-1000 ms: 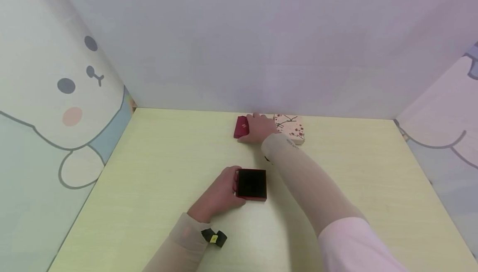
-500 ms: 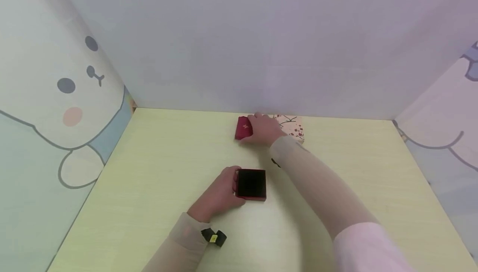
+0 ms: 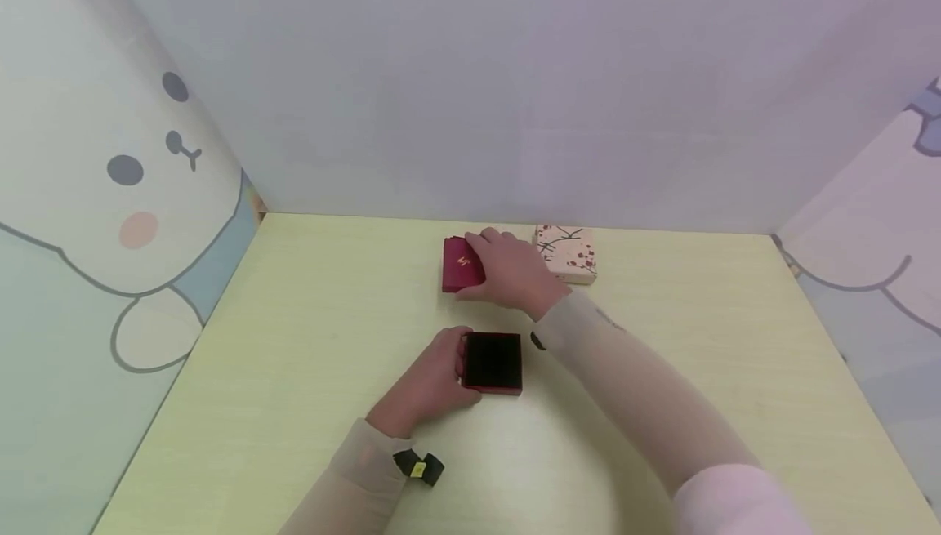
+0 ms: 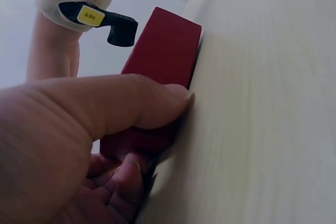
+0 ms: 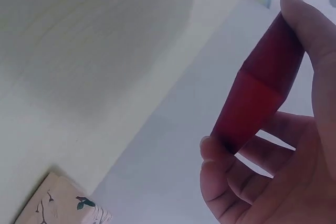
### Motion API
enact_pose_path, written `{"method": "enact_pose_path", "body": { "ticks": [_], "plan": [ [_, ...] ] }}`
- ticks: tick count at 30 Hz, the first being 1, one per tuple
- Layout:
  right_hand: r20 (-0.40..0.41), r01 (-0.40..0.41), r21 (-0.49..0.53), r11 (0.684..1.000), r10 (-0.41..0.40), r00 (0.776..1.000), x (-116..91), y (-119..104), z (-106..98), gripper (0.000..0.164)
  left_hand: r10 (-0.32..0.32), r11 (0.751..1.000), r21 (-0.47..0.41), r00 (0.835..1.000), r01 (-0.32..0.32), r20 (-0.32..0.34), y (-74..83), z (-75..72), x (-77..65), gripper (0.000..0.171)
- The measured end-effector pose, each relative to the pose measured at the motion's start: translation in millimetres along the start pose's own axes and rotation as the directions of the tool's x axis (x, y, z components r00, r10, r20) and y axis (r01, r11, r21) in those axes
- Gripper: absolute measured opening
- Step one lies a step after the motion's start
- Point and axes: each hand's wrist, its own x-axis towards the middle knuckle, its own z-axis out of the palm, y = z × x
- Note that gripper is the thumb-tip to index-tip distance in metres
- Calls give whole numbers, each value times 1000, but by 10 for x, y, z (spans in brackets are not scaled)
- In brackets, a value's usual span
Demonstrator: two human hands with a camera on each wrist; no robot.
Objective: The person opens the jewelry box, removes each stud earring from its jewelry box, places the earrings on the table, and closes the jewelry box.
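Observation:
A small red box base with a black inside (image 3: 493, 362) rests on the table, its hollow facing up. My left hand (image 3: 429, 377) grips it by its left side, thumb along the near wall and fingers round the far corner. In the left wrist view the thumb presses the red side wall (image 4: 165, 45). Farther back, my right hand (image 3: 510, 272) holds a dark red box lid (image 3: 461, 264) with a small gold mark on top, between thumb and fingers. The right wrist view shows the lid's red sides (image 5: 257, 85) raised off the table, thumb and fingertips at opposite ends.
A pale pink box with a blossom-branch print (image 3: 568, 254) stands at the back of the table, right of my right hand. The light wooden table (image 3: 331, 298) ends at a pale back wall (image 3: 470, 94). Cartoon-printed side panels (image 3: 110, 216) flank it.
My right hand has lifted the red lid and brought it left and toward me, away from the blossom-print box. The left hand and the box base have stayed in place.

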Motion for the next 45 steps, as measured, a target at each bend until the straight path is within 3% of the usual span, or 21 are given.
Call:
{"method": "enact_pose_path", "body": {
  "ticks": [9,16,30,45],
  "plan": [
    [-75,-5,135,991,15,997,-306,8,-85,98,-10,1000,-9,1000,10,5,12,-12,-13,89],
    [-131,13,183,983,12,991,-529,60,-101,100,-17,1000,-23,1000,17,3,8,-16,-34,89],
    [-136,-81,337,938,133,982,-1000,51,-57,100,-23,1000,-8,1000,23,12,-1,-4,-17,89],
    [-133,-83,364,928,140,981,-1259,-73,158,100,-42,999,15,999,42,13,2,4,8,89]
  ]
}}
